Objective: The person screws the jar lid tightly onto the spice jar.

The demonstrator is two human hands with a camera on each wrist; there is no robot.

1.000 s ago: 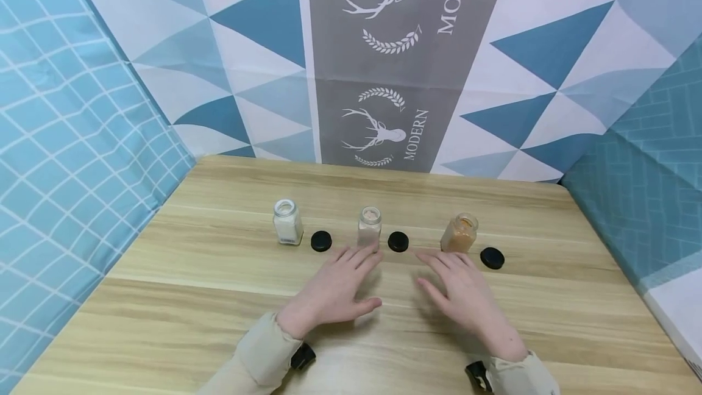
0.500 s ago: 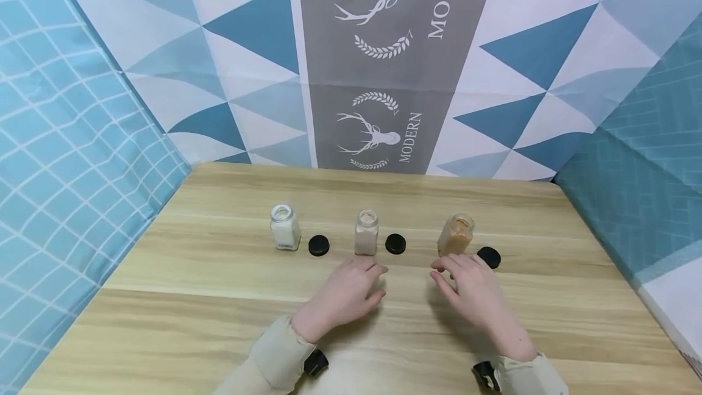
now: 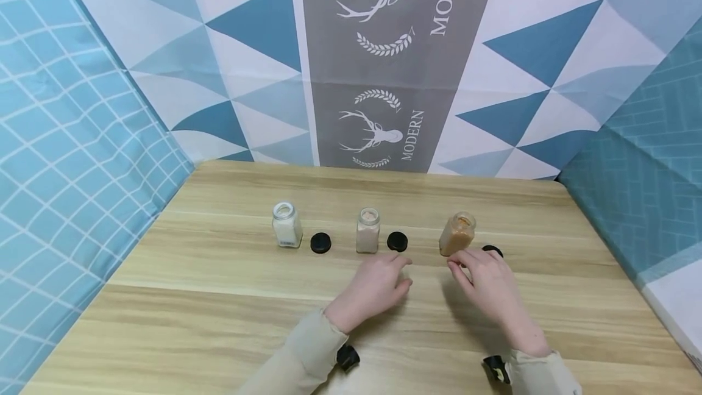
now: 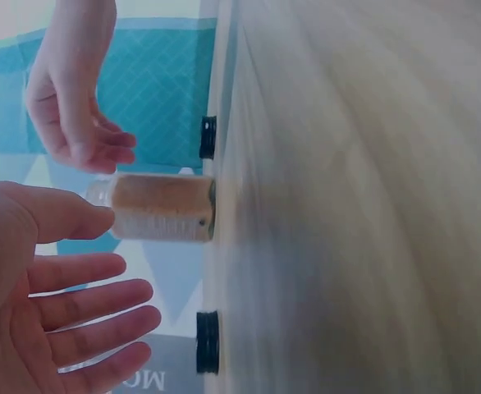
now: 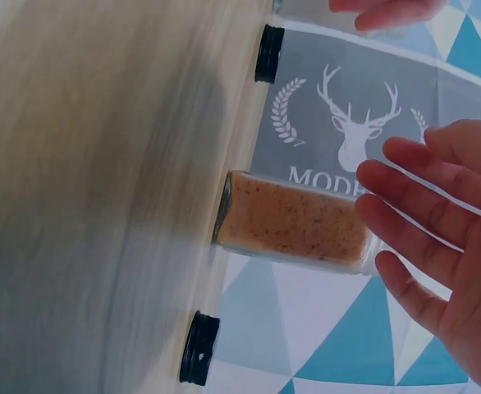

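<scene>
Three uncapped glass jars stand upright in a row: a white-filled jar (image 3: 287,228), a jar of pale pinkish powder (image 3: 367,233) and a jar of orange-brown seasoning (image 3: 457,236). My left hand (image 3: 375,285) hovers before the middle lid (image 3: 397,241), fingers apart and holding nothing. Right in front of the seasoning jar is my right hand (image 3: 490,285), its fingers loosely bent; in the head view it partly covers the right lid (image 3: 493,250). The right wrist view has the seasoning jar (image 5: 294,222) beyond its fingertips, with nothing in the palm.
Another black lid (image 3: 320,242) lies beside the white-filled jar. A patterned cloth (image 3: 373,78) rises behind the wooden table (image 3: 219,322), with blue cloths at both sides. A white object (image 3: 677,303) borders the table at the right.
My left hand has shifted right, from before the middle jar to before its lid. My right hand has also moved right, its thumb and fingers drawing closer together. The jars and lids stay put.
</scene>
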